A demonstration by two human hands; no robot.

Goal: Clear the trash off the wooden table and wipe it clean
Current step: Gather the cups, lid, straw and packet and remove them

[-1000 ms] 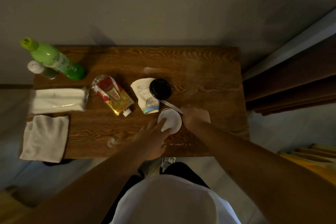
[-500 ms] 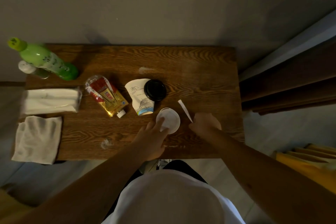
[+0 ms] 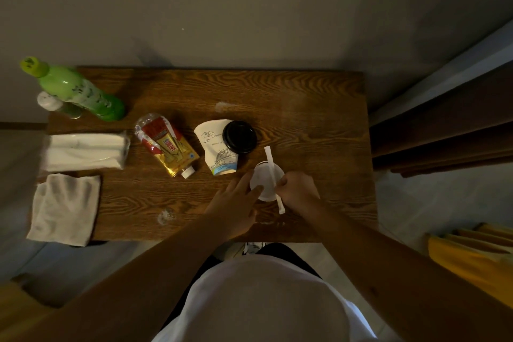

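On the wooden table [image 3: 305, 108] stands a small white cup [image 3: 263, 180] near the front edge. My left hand [image 3: 236, 203] touches its left side with straight fingers. My right hand [image 3: 298, 189] pinches a white wrapped straw [image 3: 273, 172] that lies across the top of the cup. A crushed paper cup [image 3: 218, 147] with a black lid [image 3: 239, 136] lies just behind. A red and gold drink pouch [image 3: 166, 144] lies to the left of it. White smears [image 3: 166, 215] mark the wood.
A green spray bottle [image 3: 75, 89] and a small white-capped bottle [image 3: 51, 101] stand at the back left corner. A tissue pack [image 3: 83, 151] and a folded white cloth [image 3: 65, 208] lie at the left end. A wall runs behind the table; a yellow object [image 3: 472, 258] lies on the floor at the right.
My right hand has lifted the straw off the table beside the black lid and brought it over the small white cup. My left hand stays at the cup.
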